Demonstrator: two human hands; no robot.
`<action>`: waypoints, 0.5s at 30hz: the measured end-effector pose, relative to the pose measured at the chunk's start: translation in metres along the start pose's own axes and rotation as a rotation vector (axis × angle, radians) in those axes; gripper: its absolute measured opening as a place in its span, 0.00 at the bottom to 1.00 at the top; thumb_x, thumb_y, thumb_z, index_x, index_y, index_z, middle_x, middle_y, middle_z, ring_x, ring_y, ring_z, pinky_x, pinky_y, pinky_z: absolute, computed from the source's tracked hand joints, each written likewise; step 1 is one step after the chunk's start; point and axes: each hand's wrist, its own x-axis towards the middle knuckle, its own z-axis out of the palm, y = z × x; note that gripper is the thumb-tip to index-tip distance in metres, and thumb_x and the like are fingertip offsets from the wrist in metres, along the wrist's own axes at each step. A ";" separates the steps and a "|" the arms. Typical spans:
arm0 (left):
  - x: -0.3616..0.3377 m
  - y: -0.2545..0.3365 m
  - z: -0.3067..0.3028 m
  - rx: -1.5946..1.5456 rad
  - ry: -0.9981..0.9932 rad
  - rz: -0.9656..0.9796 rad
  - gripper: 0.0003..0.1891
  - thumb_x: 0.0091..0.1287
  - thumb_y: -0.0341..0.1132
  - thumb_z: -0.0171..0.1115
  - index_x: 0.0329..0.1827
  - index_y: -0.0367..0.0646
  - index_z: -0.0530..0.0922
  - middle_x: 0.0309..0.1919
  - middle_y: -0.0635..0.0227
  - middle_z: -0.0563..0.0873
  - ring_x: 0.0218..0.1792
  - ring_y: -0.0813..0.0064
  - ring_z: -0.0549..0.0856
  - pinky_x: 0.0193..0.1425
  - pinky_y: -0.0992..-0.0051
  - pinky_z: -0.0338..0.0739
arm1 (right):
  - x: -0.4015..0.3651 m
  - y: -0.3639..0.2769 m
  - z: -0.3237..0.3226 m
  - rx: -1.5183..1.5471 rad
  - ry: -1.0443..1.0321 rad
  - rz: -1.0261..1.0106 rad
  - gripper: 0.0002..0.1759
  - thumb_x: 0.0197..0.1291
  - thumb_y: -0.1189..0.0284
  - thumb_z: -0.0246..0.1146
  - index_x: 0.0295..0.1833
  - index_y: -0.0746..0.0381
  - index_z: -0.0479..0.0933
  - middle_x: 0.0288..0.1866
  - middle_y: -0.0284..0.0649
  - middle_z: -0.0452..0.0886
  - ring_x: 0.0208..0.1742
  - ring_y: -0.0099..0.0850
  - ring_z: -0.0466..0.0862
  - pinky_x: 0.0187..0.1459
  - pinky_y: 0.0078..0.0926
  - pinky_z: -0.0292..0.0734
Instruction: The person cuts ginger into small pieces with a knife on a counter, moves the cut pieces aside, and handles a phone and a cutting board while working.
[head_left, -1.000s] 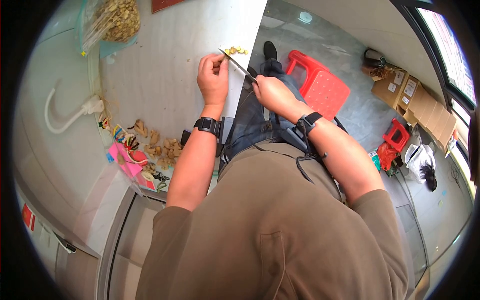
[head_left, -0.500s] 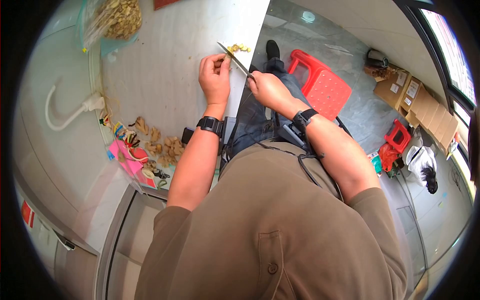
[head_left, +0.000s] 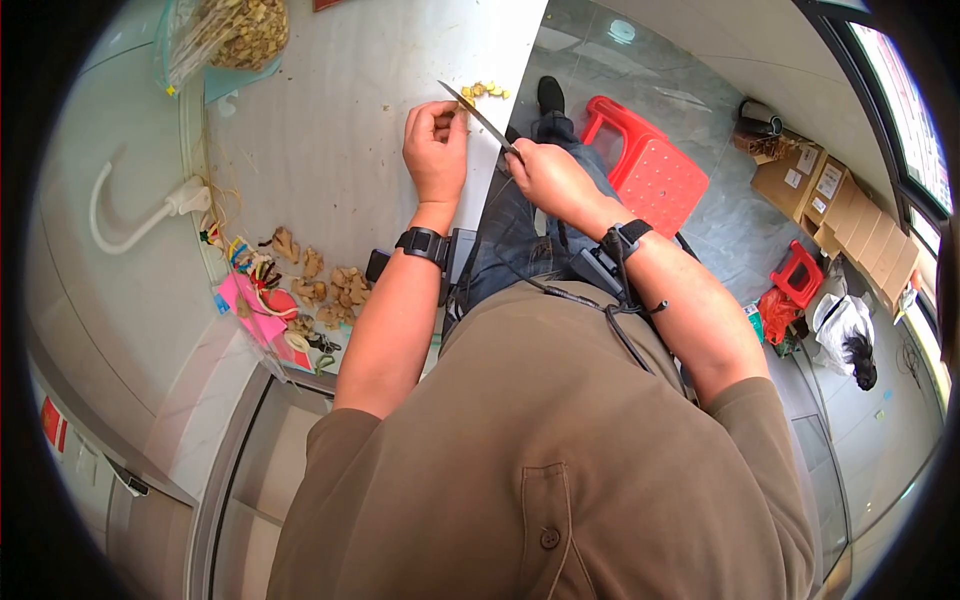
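Observation:
My right hand point(head_left: 545, 177) grips the handle of a knife point(head_left: 478, 119), its blade slanting up and left over the white tabletop point(head_left: 345, 150). Beside the blade, my left hand point(head_left: 437, 150) is closed, with fingertips and thumb pinched at the knife's edge. What those fingers hold is too small to make out. Several small yellow slices point(head_left: 487, 90) lie just beyond the blade, near the table's right edge. Brown ginger-like root pieces point(head_left: 343, 293) are heaped lower on the table, left of my left forearm.
A clear bag of dried slices point(head_left: 245, 35) sits at the upper left. Coloured cords point(head_left: 262, 270) and a pink sheet point(head_left: 250, 310) lie by the roots. A dark phone-like object point(head_left: 378, 264) is near my left forearm. Right: red stool point(head_left: 655, 180), cardboard boxes point(head_left: 820, 190).
Both hands and the knife have shifted slightly right in the view, along with the whole scene. The knife stays at my left fingertips.

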 end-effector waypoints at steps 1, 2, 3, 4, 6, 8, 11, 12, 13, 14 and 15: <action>0.000 0.000 0.000 0.008 0.000 0.002 0.06 0.78 0.25 0.75 0.53 0.33 0.87 0.52 0.66 0.87 0.45 0.77 0.93 0.50 0.75 0.92 | 0.000 0.000 0.000 0.000 0.000 0.000 0.16 0.83 0.65 0.62 0.47 0.70 0.81 0.37 0.64 0.88 0.43 0.66 0.90 0.49 0.64 0.84; 0.000 0.000 0.000 0.016 0.000 0.004 0.06 0.78 0.25 0.75 0.53 0.33 0.87 0.52 0.67 0.87 0.45 0.77 0.93 0.50 0.75 0.92 | 0.000 0.000 0.000 -0.003 -0.008 0.010 0.16 0.83 0.65 0.62 0.47 0.70 0.81 0.37 0.64 0.88 0.43 0.66 0.90 0.49 0.64 0.84; 0.000 0.000 0.000 0.016 0.000 0.004 0.06 0.78 0.25 0.75 0.53 0.33 0.87 0.52 0.67 0.87 0.45 0.77 0.93 0.50 0.75 0.92 | 0.000 0.000 0.000 -0.007 -0.015 0.019 0.16 0.82 0.65 0.62 0.47 0.70 0.80 0.37 0.65 0.88 0.44 0.66 0.90 0.49 0.64 0.84; 0.000 -0.001 0.000 0.022 0.004 0.016 0.07 0.78 0.25 0.75 0.53 0.34 0.87 0.52 0.66 0.87 0.45 0.77 0.93 0.49 0.75 0.92 | 0.000 0.000 0.000 -0.007 -0.015 0.020 0.16 0.82 0.65 0.62 0.47 0.70 0.80 0.37 0.65 0.88 0.44 0.66 0.90 0.49 0.64 0.84; 0.000 0.000 0.001 0.026 0.006 0.026 0.07 0.78 0.25 0.75 0.53 0.34 0.87 0.52 0.66 0.88 0.45 0.76 0.93 0.49 0.75 0.92 | 0.000 0.000 0.000 -0.030 -0.009 0.023 0.16 0.82 0.66 0.62 0.46 0.70 0.81 0.37 0.65 0.88 0.43 0.66 0.90 0.48 0.63 0.85; 0.000 0.001 0.003 0.040 0.037 0.049 0.06 0.76 0.25 0.75 0.51 0.37 0.87 0.50 0.64 0.88 0.42 0.72 0.93 0.47 0.73 0.90 | 0.001 -0.001 0.001 -0.045 -0.024 0.045 0.16 0.83 0.65 0.61 0.47 0.70 0.81 0.37 0.65 0.88 0.43 0.66 0.90 0.48 0.64 0.84; -0.001 0.001 0.002 0.062 0.023 0.037 0.06 0.78 0.25 0.76 0.52 0.34 0.87 0.52 0.65 0.88 0.43 0.75 0.93 0.49 0.75 0.91 | 0.005 -0.001 0.006 -0.071 -0.035 0.059 0.17 0.84 0.65 0.61 0.48 0.70 0.81 0.36 0.65 0.88 0.43 0.66 0.90 0.48 0.64 0.84; -0.001 0.001 0.002 0.061 0.023 0.035 0.06 0.78 0.25 0.76 0.52 0.34 0.87 0.52 0.65 0.88 0.43 0.75 0.93 0.49 0.75 0.91 | 0.006 -0.001 0.008 -0.084 -0.031 0.053 0.17 0.84 0.65 0.61 0.47 0.70 0.80 0.35 0.65 0.87 0.41 0.66 0.90 0.47 0.64 0.84; -0.002 0.001 0.004 0.061 0.039 0.036 0.06 0.77 0.25 0.75 0.51 0.36 0.87 0.52 0.64 0.88 0.42 0.73 0.92 0.48 0.73 0.90 | 0.009 -0.001 0.011 -0.084 -0.033 0.054 0.17 0.84 0.65 0.61 0.47 0.70 0.80 0.35 0.65 0.87 0.41 0.66 0.90 0.47 0.64 0.84; -0.002 0.001 0.005 0.060 0.055 0.038 0.06 0.76 0.26 0.75 0.50 0.37 0.86 0.51 0.63 0.88 0.41 0.71 0.92 0.46 0.72 0.90 | 0.012 -0.002 0.014 -0.081 -0.018 0.061 0.16 0.83 0.66 0.61 0.47 0.70 0.80 0.35 0.65 0.87 0.41 0.66 0.90 0.47 0.64 0.84; -0.002 0.002 0.006 0.060 0.055 0.036 0.06 0.76 0.26 0.75 0.50 0.37 0.86 0.51 0.63 0.88 0.41 0.71 0.92 0.46 0.72 0.90 | 0.014 -0.003 0.016 -0.077 -0.003 0.068 0.16 0.83 0.66 0.61 0.46 0.71 0.80 0.34 0.65 0.87 0.40 0.66 0.90 0.46 0.64 0.84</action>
